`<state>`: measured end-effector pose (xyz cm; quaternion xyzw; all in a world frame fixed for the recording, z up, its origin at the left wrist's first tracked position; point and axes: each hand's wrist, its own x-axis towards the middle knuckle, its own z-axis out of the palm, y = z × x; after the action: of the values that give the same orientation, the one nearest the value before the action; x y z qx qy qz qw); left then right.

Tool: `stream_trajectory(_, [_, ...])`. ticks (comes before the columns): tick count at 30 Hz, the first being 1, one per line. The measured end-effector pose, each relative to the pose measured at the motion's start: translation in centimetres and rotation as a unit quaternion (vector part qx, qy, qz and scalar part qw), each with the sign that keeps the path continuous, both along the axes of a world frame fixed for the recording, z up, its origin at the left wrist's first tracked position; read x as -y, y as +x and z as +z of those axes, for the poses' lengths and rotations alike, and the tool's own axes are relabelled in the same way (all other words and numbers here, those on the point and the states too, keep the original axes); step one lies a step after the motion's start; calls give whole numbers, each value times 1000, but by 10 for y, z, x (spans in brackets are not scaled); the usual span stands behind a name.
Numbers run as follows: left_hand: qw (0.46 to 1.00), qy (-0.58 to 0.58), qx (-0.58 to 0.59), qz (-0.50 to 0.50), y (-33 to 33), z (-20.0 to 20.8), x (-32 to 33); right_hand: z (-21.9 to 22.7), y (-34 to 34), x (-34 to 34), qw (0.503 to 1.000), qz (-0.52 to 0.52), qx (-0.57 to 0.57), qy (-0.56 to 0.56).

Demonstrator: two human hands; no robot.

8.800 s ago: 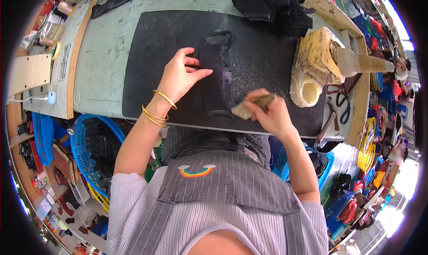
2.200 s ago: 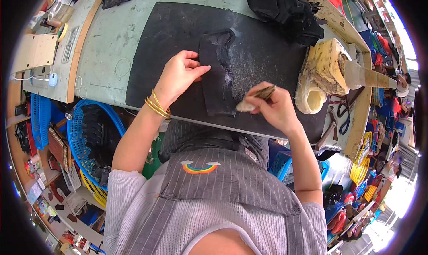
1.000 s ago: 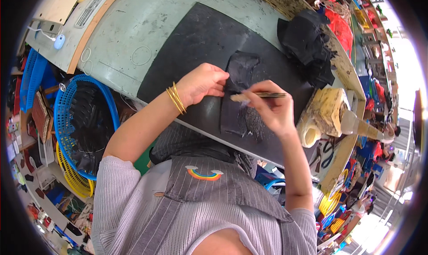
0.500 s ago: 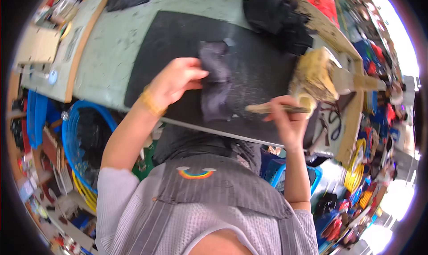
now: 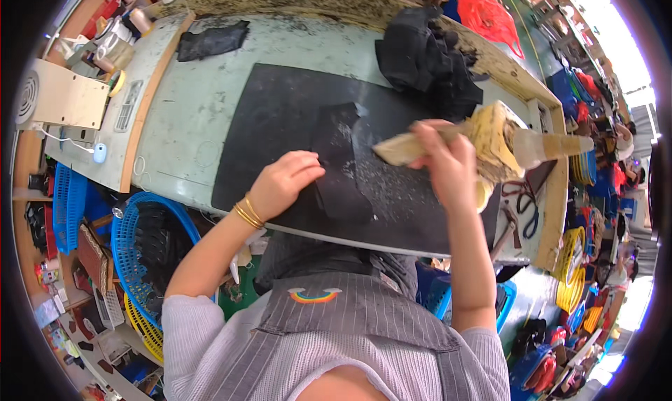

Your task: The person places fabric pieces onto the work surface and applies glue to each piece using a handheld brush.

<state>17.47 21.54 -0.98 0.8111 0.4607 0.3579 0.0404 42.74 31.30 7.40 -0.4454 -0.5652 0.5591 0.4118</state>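
A dark, curved-edged flat piece (image 5: 341, 156) of leather or cloth lies on a black mat (image 5: 269, 114) on the workbench. At its left edge my left hand (image 5: 283, 184) is closed, fingertips pinching the border. My right hand (image 5: 448, 159) grips a flat, pale brush (image 5: 402, 149), its broad end just right of the piece and pointing left. Whether the brush touches the mat cannot be made out. Pale specks and smears cover the mat's right part. Beyond my right hand stands a yellowish, crusted block-shaped container (image 5: 493, 138) with a pale bottle-like part on its right.
Crumpled black material (image 5: 427, 58) lies at the bench's far right, a small black piece (image 5: 213, 40) at far left. A hammer (image 5: 509, 226) and scissors (image 5: 526, 203) rest at right. A wooden strip (image 5: 157, 86) crosses the bench's left. A blue basket (image 5: 122, 233) stands below left.
The dark piece now lies flat, where before it looked wavy and raised. My right hand has moved up and the brush is turned broad side up. The whole view has shifted.
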Motion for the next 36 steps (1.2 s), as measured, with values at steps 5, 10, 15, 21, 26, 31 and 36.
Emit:
stream_trajectory(5, [991, 57, -117, -21, 1, 3, -3, -43, -98, -33, 990, 96, 100, 11])
stream_trajectory(10, [990, 74, -114, -22, 1, -4, 3, -35, -81, -10, 982, 149, 89, -79])
stream_trajectory(15, [990, 63, -123, -25, 5, -14, 4, -48, -49, 45, 970, 217, 98, 37])
stream_trajectory(21, [990, 80, -112, -21, 8, -16, 2, -29, -11, 99, 951, 275, 129, 59])
stream_trajectory(26, [993, 73, -87, -22, -3, 4, 5, 17, -13, 43, 980, 25, 130, 146])
stream_trajectory(31, [998, -10, -51, -18, -10, 3, 0, -51, -75, -30, 991, 42, 113, 61])
stream_trajectory(36, [980, -98, 166, 56, -31, 11, -4, -38, -74, -52, 957, -87, 221, 167])
